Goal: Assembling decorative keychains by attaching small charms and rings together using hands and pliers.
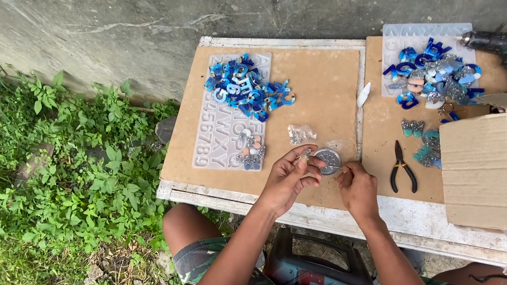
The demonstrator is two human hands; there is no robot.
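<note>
Outdoor tabletop (pixel 299 194), concrete wall behind. Left hand (pixel 288 178) pinches a small clear piece; right hand (pixel 358 189) grips a thin tool touching a round tin (pixel 328 161). Pliers (pixel 403 169) lie near.

Open brown cardboard box (pixel 499 162) at the table's right end, flaps spread.

Brightness: I am working in even, soft daylight; nothing is looking dim or burnt out.
Source: light is coming from above, diffuse, as under open sky.
Shadows: my left hand (pixel 288 180) and right hand (pixel 358 190) are casting only faint, short shadows on the counter (pixel 319 92); darker shade is sitting under its front edge over my knees.
Glare: the small round metal tin (pixel 328 161) is glinting slightly.
Sharpness: the centre is staying crisp; my forearms near the bottom are looking slightly soft.
Distortion: the wide lens is bending the counter's edges toward the corners.
</note>
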